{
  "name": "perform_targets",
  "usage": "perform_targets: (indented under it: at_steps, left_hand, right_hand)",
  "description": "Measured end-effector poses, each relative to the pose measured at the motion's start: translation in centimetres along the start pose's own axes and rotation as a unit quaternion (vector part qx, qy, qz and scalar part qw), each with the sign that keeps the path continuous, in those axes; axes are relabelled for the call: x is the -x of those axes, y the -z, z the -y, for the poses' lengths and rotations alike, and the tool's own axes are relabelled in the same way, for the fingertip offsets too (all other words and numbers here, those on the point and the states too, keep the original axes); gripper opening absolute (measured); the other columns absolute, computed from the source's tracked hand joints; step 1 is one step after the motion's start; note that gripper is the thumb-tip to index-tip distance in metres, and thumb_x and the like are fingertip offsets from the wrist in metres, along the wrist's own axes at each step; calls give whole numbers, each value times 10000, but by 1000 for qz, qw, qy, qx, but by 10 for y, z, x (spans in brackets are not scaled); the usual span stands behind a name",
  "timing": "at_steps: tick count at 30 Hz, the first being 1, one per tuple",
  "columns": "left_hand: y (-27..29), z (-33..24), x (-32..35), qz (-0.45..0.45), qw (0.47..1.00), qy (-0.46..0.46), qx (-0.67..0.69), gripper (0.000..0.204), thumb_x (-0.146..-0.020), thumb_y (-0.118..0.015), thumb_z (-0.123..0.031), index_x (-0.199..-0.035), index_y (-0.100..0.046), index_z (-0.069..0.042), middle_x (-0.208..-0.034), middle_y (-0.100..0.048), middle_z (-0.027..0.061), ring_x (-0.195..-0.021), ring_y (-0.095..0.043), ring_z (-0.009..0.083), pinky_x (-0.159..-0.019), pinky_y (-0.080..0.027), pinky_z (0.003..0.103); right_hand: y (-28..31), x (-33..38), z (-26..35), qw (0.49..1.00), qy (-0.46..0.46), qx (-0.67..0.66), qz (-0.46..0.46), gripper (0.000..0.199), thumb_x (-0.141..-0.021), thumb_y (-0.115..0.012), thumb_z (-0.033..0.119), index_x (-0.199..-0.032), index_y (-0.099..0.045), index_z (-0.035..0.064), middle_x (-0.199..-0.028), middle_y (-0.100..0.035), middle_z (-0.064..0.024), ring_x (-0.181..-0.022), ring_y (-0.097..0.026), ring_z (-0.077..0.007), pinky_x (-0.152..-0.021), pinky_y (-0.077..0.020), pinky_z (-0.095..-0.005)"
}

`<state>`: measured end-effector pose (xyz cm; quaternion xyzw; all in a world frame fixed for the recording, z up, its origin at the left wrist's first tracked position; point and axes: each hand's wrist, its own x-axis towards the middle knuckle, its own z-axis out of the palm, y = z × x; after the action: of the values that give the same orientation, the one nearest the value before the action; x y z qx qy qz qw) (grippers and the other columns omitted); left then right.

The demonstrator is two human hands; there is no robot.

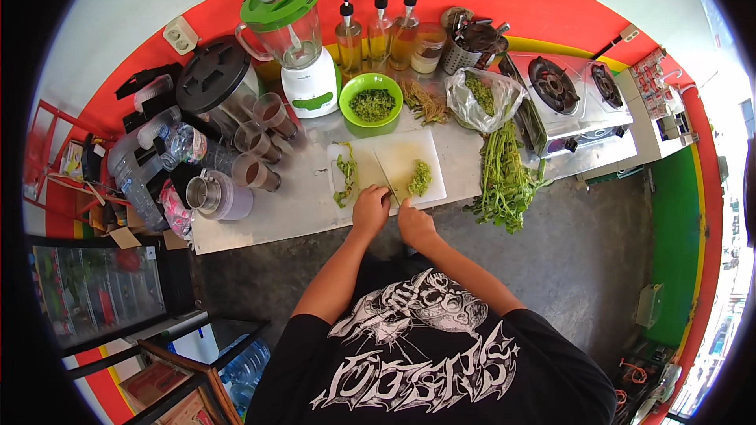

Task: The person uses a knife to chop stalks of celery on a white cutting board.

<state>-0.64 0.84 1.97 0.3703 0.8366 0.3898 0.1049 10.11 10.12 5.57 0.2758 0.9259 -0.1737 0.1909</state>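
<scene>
A white cutting board (402, 149) lies on the steel counter (299, 205) in front of me. On it sit a pile of chopped greens (420, 178) at the right and long green pieces (346, 177) at the left. My left hand (370, 208) rests at the board's near edge, fingers curled down beside the long green pieces. My right hand (413, 220) grips the handle of a knife (387, 177), whose blade lies across the board between the two piles.
A green bowl (371, 102) of chopped greens, a blender (293, 39), pump bottles (378, 27), a bag of greens (480, 98) and a bunch of leafy stalks (504, 181) surround the board. Cups and jars (252, 161) stand left; a gas stove (571, 94) right.
</scene>
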Motion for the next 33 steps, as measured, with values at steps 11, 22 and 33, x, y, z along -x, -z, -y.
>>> perform_targets:
  at_steps: [11,22,33]
  left_hand:
    - [-4,3,3,7,1000,4,-13,142,-843,-608,-96,-939,-711,-79,-907,-639,122,-914,-619,367,-767,-516,470]
    - [1,2,10,-6,1000,-1,-16,86,-858,-649,-107,-924,-686,-65,-898,-628,125,-929,-612,355,-782,-510,457]
    - [-2,11,13,-15,1000,-18,1,121,-837,-635,-85,-917,-715,-42,-916,-663,137,-930,-626,363,-809,-513,452]
  right_hand:
    - [-12,7,8,999,-14,-1,-38,220,-926,-550,117,-1090,-480,-11,-852,-725,-195,-819,-740,-354,-695,-605,-442]
    - [-7,8,5,1000,-4,-17,-21,247,-906,-563,87,-1103,-461,-22,-880,-711,-236,-838,-732,-379,-725,-600,-458]
    - [-16,0,10,999,-19,-24,-10,259,-916,-547,88,-1125,-455,-36,-927,-706,-243,-868,-723,-392,-765,-589,-463]
